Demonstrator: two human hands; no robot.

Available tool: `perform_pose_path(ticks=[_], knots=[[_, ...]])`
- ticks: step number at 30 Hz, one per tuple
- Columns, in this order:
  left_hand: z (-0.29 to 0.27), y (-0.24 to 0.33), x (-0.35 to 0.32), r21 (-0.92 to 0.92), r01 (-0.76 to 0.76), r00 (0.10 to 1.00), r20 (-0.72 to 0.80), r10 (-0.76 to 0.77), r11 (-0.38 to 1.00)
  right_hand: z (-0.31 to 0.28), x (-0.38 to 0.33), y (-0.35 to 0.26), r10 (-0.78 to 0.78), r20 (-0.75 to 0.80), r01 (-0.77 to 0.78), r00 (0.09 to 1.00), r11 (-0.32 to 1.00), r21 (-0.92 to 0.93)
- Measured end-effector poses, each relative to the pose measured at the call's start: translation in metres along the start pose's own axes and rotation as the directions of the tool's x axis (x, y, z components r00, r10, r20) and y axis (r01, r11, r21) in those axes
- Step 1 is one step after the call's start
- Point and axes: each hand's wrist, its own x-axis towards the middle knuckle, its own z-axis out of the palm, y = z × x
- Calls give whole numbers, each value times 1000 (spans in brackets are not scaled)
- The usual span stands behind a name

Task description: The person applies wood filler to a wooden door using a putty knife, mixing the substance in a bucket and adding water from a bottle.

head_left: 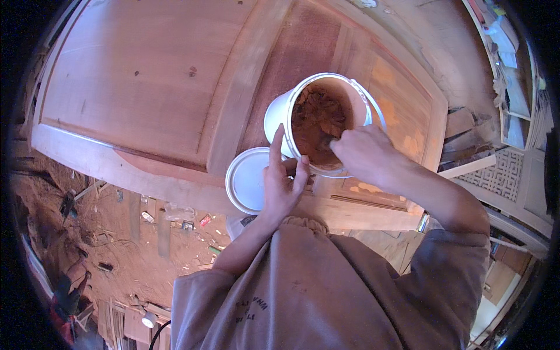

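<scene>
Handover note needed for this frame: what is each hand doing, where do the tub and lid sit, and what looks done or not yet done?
Left hand: steadies the white plastic tub at its near rim, fingers partly raised.
Right hand: reaches into the tub's mouth, into the reddish-brown paste; what it grips is hidden.
Tub stands tilted on the unfinished wooden door panel. The round white lid lies on the panel beside the tub, partly under the left hand.
Done: lid off; several pale orange filled patches show on the panel.
Left: paste not yet lifted out.
</scene>
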Motion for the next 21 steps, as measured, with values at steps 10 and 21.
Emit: perform_pose_path(ticks=[10,21], knots=[[-4,0,-1,-11,26,999,29,-26,1000,-64,-24,61,-22,19,17,1000,975,220],[-3,2,0,-2,5,1000,7,-5,1000,-17,-7,31,-51,-251,82,967,990,116]])
